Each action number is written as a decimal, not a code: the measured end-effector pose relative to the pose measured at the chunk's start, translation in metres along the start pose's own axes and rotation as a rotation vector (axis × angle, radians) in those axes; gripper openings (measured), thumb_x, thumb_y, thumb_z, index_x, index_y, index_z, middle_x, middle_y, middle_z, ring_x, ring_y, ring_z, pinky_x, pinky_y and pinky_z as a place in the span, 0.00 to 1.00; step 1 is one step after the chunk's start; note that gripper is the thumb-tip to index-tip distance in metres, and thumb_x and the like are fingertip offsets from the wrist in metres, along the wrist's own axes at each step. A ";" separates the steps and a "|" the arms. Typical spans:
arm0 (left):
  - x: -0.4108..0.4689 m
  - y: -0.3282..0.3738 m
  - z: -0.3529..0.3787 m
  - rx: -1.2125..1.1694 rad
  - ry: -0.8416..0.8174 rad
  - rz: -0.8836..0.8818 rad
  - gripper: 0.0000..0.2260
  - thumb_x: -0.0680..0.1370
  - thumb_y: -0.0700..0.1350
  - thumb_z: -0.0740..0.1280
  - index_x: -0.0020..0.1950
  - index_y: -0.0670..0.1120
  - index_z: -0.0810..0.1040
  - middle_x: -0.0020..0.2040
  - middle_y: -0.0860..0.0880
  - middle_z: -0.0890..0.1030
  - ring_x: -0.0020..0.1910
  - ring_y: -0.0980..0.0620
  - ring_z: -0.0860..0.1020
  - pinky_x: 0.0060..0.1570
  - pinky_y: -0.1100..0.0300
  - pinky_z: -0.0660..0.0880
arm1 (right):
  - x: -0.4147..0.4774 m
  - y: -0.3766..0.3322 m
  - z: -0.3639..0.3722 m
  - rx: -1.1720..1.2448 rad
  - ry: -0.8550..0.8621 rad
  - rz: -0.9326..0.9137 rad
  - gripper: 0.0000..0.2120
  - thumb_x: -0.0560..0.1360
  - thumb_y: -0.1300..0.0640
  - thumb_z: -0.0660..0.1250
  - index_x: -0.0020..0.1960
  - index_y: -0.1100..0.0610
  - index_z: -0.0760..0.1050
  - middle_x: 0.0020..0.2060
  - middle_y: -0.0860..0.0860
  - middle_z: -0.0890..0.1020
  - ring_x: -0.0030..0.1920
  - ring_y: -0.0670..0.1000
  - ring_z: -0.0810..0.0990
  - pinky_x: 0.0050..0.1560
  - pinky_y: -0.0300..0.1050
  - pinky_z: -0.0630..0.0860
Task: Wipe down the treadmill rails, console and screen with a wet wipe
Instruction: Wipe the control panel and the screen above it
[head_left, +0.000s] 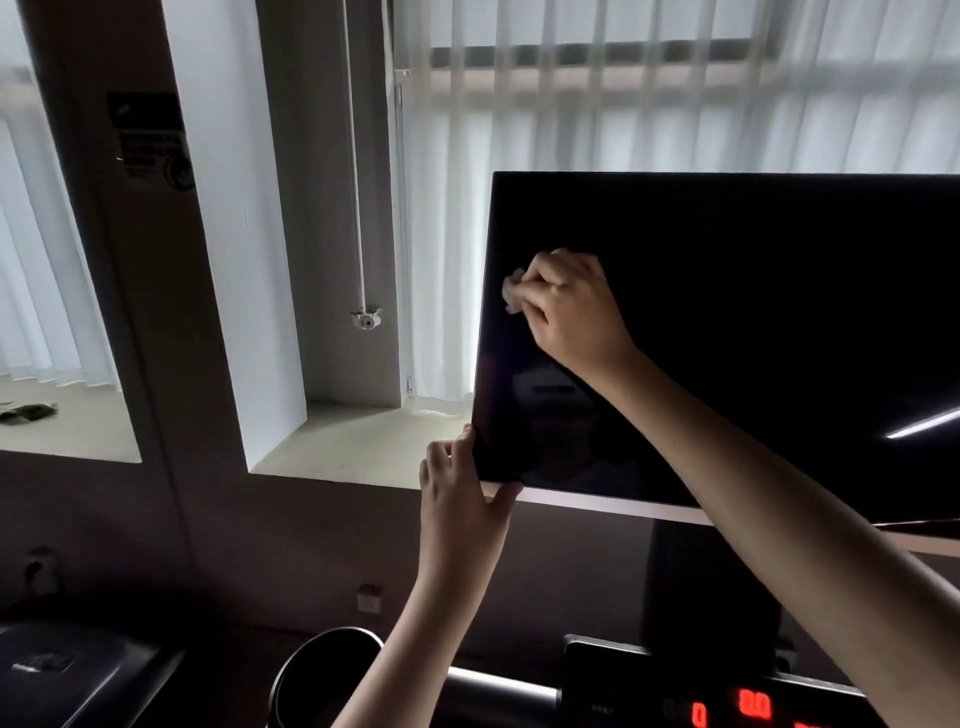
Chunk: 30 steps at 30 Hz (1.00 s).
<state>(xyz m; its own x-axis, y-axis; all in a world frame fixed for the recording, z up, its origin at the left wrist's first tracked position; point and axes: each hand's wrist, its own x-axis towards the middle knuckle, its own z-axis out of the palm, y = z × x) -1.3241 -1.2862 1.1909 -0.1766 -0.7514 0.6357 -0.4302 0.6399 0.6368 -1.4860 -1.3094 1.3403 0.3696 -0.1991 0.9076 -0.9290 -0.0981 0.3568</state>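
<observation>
Two red readouts glowed on the console (727, 711) nearest me. Beside it sat the round cup holder (317, 670), too dark inside for me to tell whether it held anything. Above, my left hand (462, 493) gripped the lower-left corner of the screen (753, 291), steadying it. My right hand (569, 306) pinched the bunched wet wipe (513, 291) and pressed it to the glass near the left edge. I judged the screen pass was in hand; the next move called for light strokes across toward the unwiped right side. Beyond hung pale vertical blinds (649, 130).
</observation>
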 end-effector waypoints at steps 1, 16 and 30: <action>0.000 0.000 0.000 -0.001 0.000 0.003 0.30 0.70 0.43 0.76 0.70 0.43 0.71 0.55 0.44 0.71 0.58 0.43 0.71 0.52 0.63 0.61 | 0.001 0.004 -0.003 -0.021 -0.018 -0.026 0.08 0.71 0.62 0.68 0.36 0.53 0.82 0.35 0.48 0.77 0.40 0.52 0.79 0.50 0.46 0.66; 0.000 0.001 0.002 -0.005 0.006 -0.022 0.30 0.71 0.43 0.76 0.71 0.44 0.69 0.56 0.44 0.70 0.59 0.43 0.69 0.53 0.59 0.63 | -0.022 -0.019 -0.009 -0.038 0.000 0.168 0.05 0.68 0.64 0.73 0.36 0.55 0.82 0.37 0.49 0.78 0.43 0.54 0.79 0.43 0.49 0.70; 0.000 -0.001 0.003 0.017 0.009 -0.016 0.30 0.72 0.45 0.75 0.72 0.43 0.69 0.56 0.42 0.71 0.58 0.43 0.70 0.52 0.63 0.60 | -0.053 -0.032 -0.018 0.034 -0.185 -0.138 0.06 0.69 0.62 0.73 0.36 0.52 0.81 0.35 0.47 0.76 0.42 0.52 0.78 0.46 0.49 0.70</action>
<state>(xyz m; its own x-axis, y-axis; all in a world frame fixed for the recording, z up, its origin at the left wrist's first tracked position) -1.3267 -1.2872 1.1889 -0.1615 -0.7599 0.6297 -0.4478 0.6250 0.6394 -1.4759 -1.2787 1.2851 0.4930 -0.3568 0.7935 -0.8695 -0.1691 0.4642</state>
